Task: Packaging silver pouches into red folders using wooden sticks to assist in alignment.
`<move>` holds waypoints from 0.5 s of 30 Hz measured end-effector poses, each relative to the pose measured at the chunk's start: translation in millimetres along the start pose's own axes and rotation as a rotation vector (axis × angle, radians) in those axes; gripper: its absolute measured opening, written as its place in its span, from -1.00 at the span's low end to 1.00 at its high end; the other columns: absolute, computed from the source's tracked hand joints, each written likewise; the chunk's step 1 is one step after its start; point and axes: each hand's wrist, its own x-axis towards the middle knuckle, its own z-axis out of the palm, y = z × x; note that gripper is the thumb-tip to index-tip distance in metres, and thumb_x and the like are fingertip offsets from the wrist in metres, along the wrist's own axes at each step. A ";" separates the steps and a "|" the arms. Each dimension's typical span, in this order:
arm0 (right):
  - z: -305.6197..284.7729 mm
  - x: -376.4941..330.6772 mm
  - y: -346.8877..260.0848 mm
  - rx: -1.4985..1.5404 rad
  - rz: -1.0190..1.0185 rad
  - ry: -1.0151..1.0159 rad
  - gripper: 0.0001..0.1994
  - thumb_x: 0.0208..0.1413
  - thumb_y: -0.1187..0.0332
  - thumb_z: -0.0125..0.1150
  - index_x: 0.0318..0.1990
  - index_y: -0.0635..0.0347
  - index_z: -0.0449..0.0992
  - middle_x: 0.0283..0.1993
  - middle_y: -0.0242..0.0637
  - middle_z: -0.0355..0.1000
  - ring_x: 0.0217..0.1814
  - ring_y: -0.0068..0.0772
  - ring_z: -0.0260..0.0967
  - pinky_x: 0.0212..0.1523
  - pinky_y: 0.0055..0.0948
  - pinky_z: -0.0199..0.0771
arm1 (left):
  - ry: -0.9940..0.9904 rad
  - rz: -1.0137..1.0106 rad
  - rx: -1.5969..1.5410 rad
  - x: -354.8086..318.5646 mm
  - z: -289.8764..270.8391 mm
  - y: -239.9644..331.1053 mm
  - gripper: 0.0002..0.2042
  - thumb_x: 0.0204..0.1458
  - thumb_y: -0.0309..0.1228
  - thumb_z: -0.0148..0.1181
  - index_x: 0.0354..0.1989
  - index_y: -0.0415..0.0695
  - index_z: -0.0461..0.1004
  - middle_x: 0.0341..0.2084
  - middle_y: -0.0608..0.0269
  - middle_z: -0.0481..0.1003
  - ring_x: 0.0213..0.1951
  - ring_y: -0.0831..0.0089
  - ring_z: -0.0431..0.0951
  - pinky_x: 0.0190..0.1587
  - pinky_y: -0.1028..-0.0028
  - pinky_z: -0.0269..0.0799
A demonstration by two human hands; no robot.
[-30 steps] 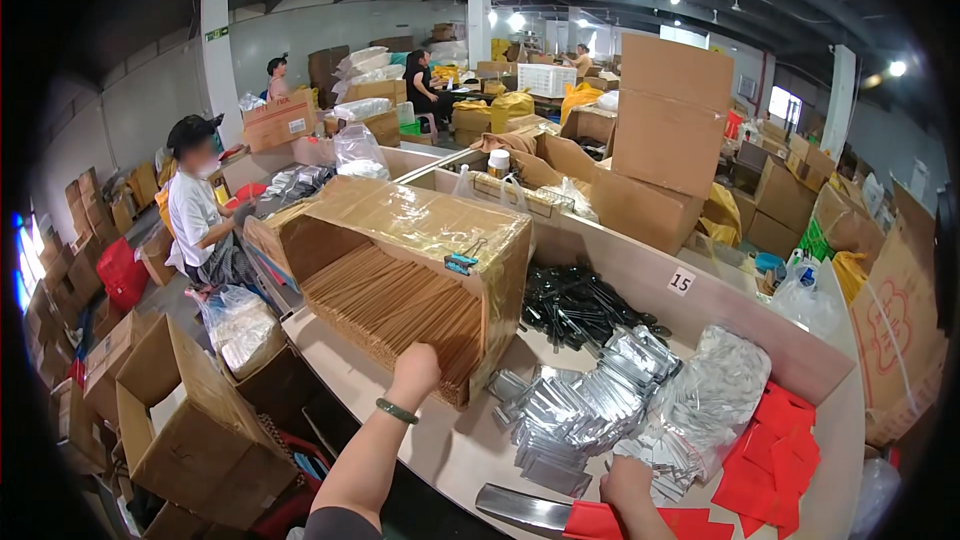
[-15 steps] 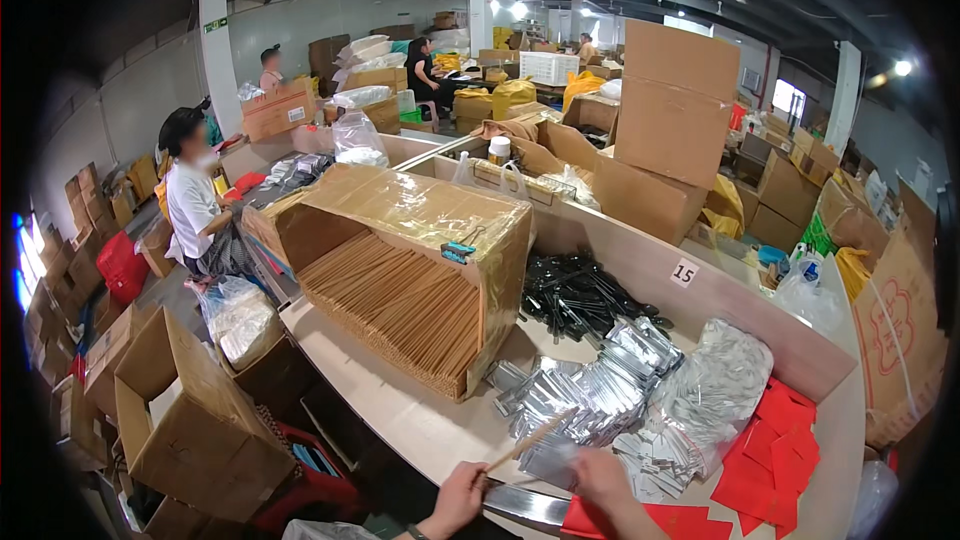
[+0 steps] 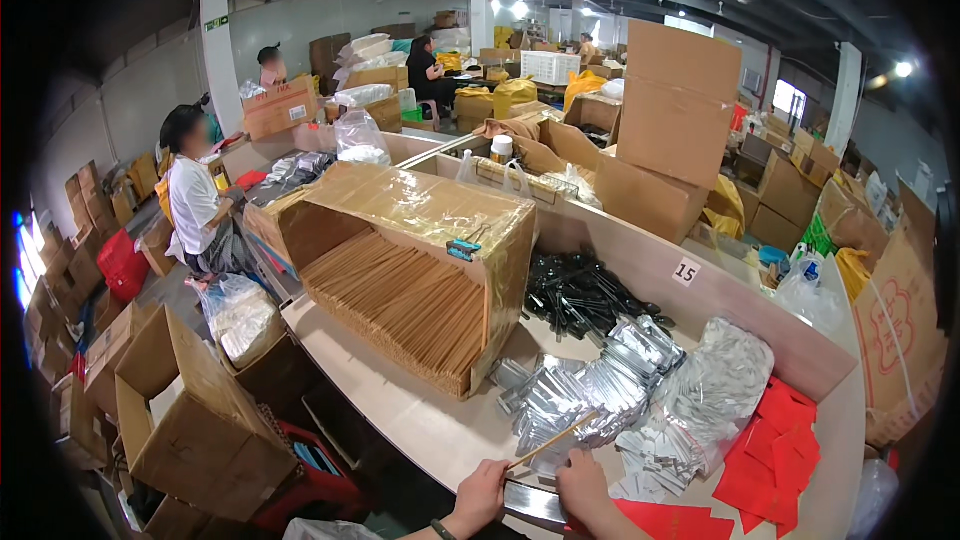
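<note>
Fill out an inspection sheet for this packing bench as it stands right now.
Surface: pale table, mostly covered at the right.
Job's things: thin wooden stick held between both hands; silver packet and red envelope under them at the table's near edge.
Clutter: open box on its side, packed with sticks; pile of silver sachets; black pieces; red envelopes.
Hands: left hand pinches the stick's lower end; right hand touches it, resting on the envelope.
Cables: nothing seen.
Surroundings: cartons on the floor at left; other people working at further benches.
</note>
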 end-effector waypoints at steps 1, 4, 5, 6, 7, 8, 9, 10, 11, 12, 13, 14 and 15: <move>5.6 3.7 5.5 0.034 0.019 -0.001 -0.91 -0.16 0.37 0.22 -0.52 0.16 0.60 -0.20 -0.09 0.35 -0.11 -0.03 0.34 -0.19 -0.11 0.42 | 0.009 0.005 0.015 1.3 0.1 0.1 -0.81 0.08 -0.50 0.12 -0.12 -0.15 0.48 -0.28 0.04 0.48 -0.28 0.00 0.52 -0.27 0.19 0.48; 11.2 6.1 11.9 0.057 0.042 -0.005 -0.92 -0.16 0.35 0.26 -0.54 0.10 0.60 -0.22 -0.11 0.33 -0.14 -0.02 0.32 -0.21 -0.13 0.40 | 0.024 0.000 -0.005 1.0 1.8 -0.1 -0.82 0.08 -0.51 0.11 -0.13 -0.14 0.48 -0.29 0.04 0.47 -0.29 0.01 0.53 -0.28 0.18 0.47; 8.5 7.5 11.0 0.047 0.044 -0.010 -0.92 -0.15 0.34 0.26 -0.54 0.10 0.60 -0.23 -0.12 0.33 -0.15 -0.02 0.32 -0.21 -0.13 0.40 | 0.026 0.000 -0.005 0.4 1.6 -0.2 -0.82 0.08 -0.51 0.11 -0.13 -0.14 0.48 -0.29 0.04 0.47 -0.29 0.01 0.53 -0.28 0.18 0.47; 6.5 8.0 9.9 0.046 0.042 -0.009 -0.92 -0.15 0.34 0.26 -0.54 0.10 0.60 -0.23 -0.12 0.33 -0.15 -0.02 0.32 -0.21 -0.13 0.40 | 0.031 0.002 0.000 -0.4 1.2 0.0 -0.82 0.08 -0.51 0.11 -0.13 -0.14 0.48 -0.29 0.03 0.47 -0.29 0.01 0.52 -0.28 0.18 0.47; 4.6 8.2 8.8 0.024 0.034 -0.024 -0.92 -0.15 0.34 0.25 -0.55 0.09 0.61 -0.25 -0.12 0.33 -0.16 -0.01 0.32 -0.21 -0.14 0.40 | 0.036 0.003 0.004 -1.1 1.1 0.2 -0.82 0.09 -0.51 0.10 -0.13 -0.14 0.48 -0.29 0.03 0.47 -0.29 0.01 0.52 -0.28 0.18 0.47; 3.6 7.5 7.5 0.003 0.025 -0.039 -0.93 -0.15 0.35 0.25 -0.56 0.08 0.61 -0.27 -0.12 0.33 -0.17 -0.01 0.32 -0.22 -0.14 0.40 | 0.038 0.003 0.003 -2.4 1.0 0.4 -0.82 0.09 -0.51 0.10 -0.13 -0.14 0.48 -0.29 0.03 0.47 -0.29 0.01 0.52 -0.28 0.18 0.47; 3.4 5.8 6.0 0.003 0.025 -0.040 -0.93 -0.15 0.35 0.25 -0.56 0.08 0.61 -0.27 -0.12 0.33 -0.17 -0.01 0.32 -0.22 -0.14 0.40 | 0.033 -0.005 0.002 -4.4 0.9 0.6 -0.83 0.09 -0.51 0.10 -0.14 -0.14 0.48 -0.30 0.03 0.47 -0.29 0.01 0.52 -0.29 0.18 0.47; 3.4 4.5 5.1 -0.019 -0.025 -0.027 -0.93 -0.15 0.36 0.24 -0.55 0.08 0.61 -0.28 -0.11 0.34 -0.17 -0.01 0.32 -0.21 -0.14 0.40 | 0.030 -0.014 0.001 -5.7 0.9 0.9 -0.83 0.09 -0.51 0.10 -0.14 -0.14 0.48 -0.30 0.03 0.48 -0.29 0.01 0.52 -0.29 0.18 0.47; 4.0 2.0 4.0 -0.039 -0.074 -0.015 -0.93 -0.14 0.36 0.24 -0.54 0.07 0.61 -0.30 -0.11 0.35 -0.18 -0.01 0.33 -0.21 -0.13 0.40 | 0.029 -0.018 0.000 -7.7 1.0 0.8 -0.83 0.09 -0.51 0.10 -0.14 -0.14 0.48 -0.30 0.03 0.48 -0.29 0.01 0.52 -0.29 0.18 0.47; 5.8 -1.7 3.4 -0.037 -0.074 -0.021 -0.93 -0.14 0.36 0.24 -0.54 0.07 0.61 -0.30 -0.11 0.35 -0.18 -0.01 0.33 -0.21 -0.13 0.40 | 0.030 -0.023 0.002 -10.2 1.4 0.0 -0.83 0.09 -0.51 0.10 -0.14 -0.15 0.48 -0.29 0.02 0.48 -0.29 -0.01 0.52 -0.28 0.18 0.47; 7.0 -3.3 4.7 0.106 -0.061 -0.020 -0.94 -0.13 0.38 0.22 -0.49 0.09 0.60 -0.29 -0.10 0.36 -0.19 -0.01 0.35 -0.21 -0.12 0.40 | 0.030 -0.025 0.003 -9.6 2.5 -1.0 -0.84 0.10 -0.51 0.10 -0.15 -0.15 0.47 -0.28 0.01 0.48 -0.28 -0.02 0.52 -0.26 0.18 0.47; 8.6 -5.5 6.1 0.250 -0.044 -0.021 -0.92 -0.11 0.39 0.20 -0.45 0.10 0.59 -0.29 -0.10 0.37 -0.20 -0.01 0.36 -0.21 -0.10 0.41 | 0.022 -0.029 0.001 -9.0 4.1 -3.0 -0.84 0.10 -0.51 0.10 -0.15 -0.15 0.47 -0.28 0.01 0.48 -0.28 -0.02 0.52 -0.26 0.18 0.47; 10.6 -3.9 10.9 0.254 -0.035 -0.031 -0.92 -0.11 0.39 0.20 -0.45 0.10 0.59 -0.29 -0.10 0.37 -0.20 -0.01 0.36 -0.21 -0.10 0.41 | 0.031 -0.045 -0.036 -7.0 6.7 -6.3 -0.83 0.13 -0.47 0.07 -0.12 -0.14 0.46 -0.26 0.01 0.48 -0.25 -0.04 0.51 -0.24 0.16 0.47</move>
